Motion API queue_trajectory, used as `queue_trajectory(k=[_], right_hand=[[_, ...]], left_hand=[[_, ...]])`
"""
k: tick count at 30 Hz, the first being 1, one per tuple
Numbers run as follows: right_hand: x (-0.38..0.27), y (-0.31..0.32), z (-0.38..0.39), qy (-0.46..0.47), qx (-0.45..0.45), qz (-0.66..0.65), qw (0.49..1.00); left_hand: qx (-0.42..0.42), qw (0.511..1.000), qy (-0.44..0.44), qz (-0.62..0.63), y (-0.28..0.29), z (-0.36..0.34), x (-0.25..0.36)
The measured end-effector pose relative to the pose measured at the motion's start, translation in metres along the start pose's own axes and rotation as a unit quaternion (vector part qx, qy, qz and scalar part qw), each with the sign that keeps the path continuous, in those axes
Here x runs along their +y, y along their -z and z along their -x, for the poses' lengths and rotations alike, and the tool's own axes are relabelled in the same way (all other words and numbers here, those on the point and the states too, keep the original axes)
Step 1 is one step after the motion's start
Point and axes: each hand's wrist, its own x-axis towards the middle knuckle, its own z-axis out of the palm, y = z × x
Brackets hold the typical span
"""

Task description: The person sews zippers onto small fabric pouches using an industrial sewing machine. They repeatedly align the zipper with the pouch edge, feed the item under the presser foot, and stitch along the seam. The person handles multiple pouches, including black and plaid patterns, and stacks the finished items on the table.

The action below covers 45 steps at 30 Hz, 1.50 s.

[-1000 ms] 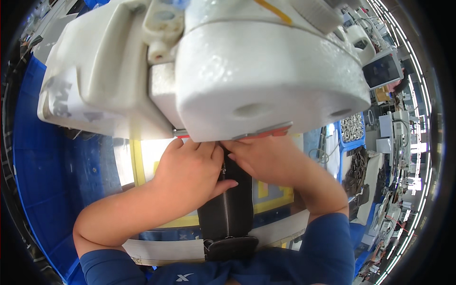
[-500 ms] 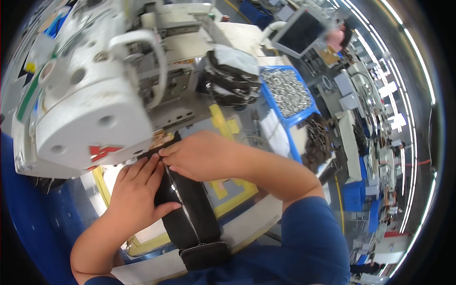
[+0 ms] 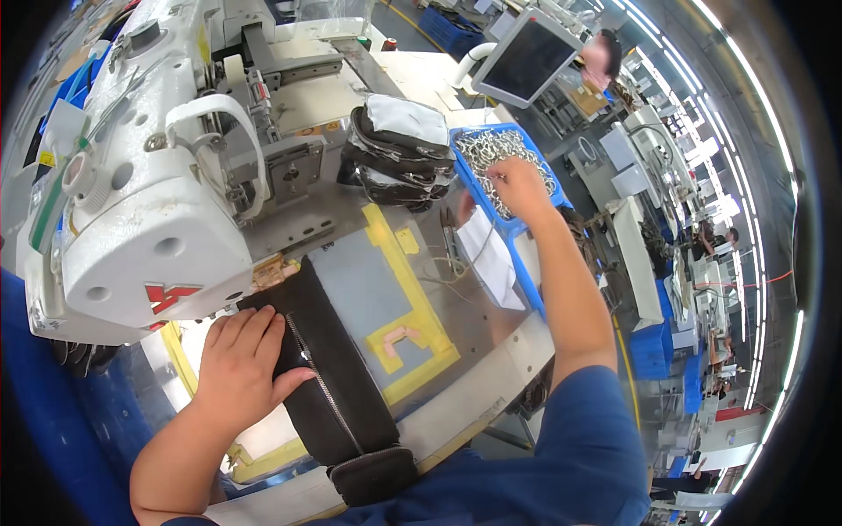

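A black fabric piece with a silver zipper (image 3: 324, 386) runs from beneath the sewing machine head (image 3: 153, 254) down to the near table edge. My left hand (image 3: 241, 368) lies flat on its left side, fingers stretched and thumb spread toward the zipper. Out to the far right, my right hand (image 3: 524, 191) dips into a blue tray (image 3: 507, 223) heaped with small silver metal fittings (image 3: 487, 153). Its fingers are drawn together in a pinch at the heap; what lies between them is too small to make out.
Stacked black zippered pouches (image 3: 399, 158) with a white piece on top stand behind the work. White paper (image 3: 487, 254) and thin tools (image 3: 452, 232) lie beside the tray. Yellow tape (image 3: 408, 289) marks the table. A monitor (image 3: 526, 57) stands farther back.
My right hand has left the fabric by the machine and reached right to the tray of metal fittings. My left hand stays on the fabric. The view has shifted slightly.
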Motion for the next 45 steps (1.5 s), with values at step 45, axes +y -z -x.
queue_trajectory(k=[45], right_hand=[[-0.286,-0.026,0.059,0.333,-0.131,-0.338,0.87]], left_hand=[[-0.024,0.998,0.045,0.021,0.007,0.001,0.002]])
